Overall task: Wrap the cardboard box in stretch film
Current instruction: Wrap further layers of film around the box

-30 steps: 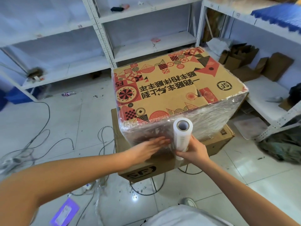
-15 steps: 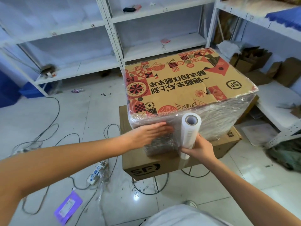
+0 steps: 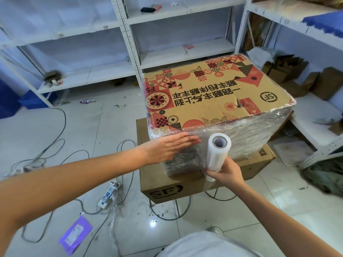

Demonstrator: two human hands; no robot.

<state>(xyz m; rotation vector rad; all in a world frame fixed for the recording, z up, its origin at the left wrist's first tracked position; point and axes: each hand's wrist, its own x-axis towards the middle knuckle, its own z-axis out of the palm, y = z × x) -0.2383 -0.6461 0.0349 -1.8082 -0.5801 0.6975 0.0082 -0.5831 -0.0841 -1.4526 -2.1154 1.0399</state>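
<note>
The red-patterned cardboard box, sides wrapped in stretch film, sits on a plain box.

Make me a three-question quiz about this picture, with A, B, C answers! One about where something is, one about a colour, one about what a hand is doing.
1. Where does the patterned box sit?
A. on a plain cardboard box
B. on a shelf
C. on the bare floor

2. What colour is the film roll?
A. blue
B. white
C. red

3. What is the left hand doing?
A. gripping a cable
B. making a fist
C. pressing flat on the film

Answers: 1 A, the plain box lies under it. 2 B, the roll shows white. 3 C, its fingers lie straight against the wrapped side, while the right hand grips the roll.
</note>
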